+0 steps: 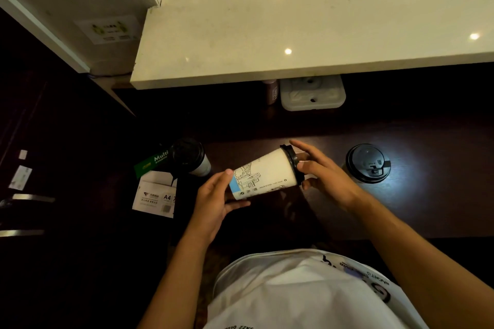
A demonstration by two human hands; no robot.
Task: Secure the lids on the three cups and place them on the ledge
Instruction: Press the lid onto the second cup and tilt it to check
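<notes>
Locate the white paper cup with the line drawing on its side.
In the head view, the white paper cup with the line drawing is centre frame, held tilted sideways between the left hand and right hand, below the pale stone ledge.

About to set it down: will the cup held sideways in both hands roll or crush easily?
Probably rolls if laid down: the held cup is round and tapered. Its paper wall likely dents under a hard squeeze. Left hand holds the base, right hand the black lid.
</notes>
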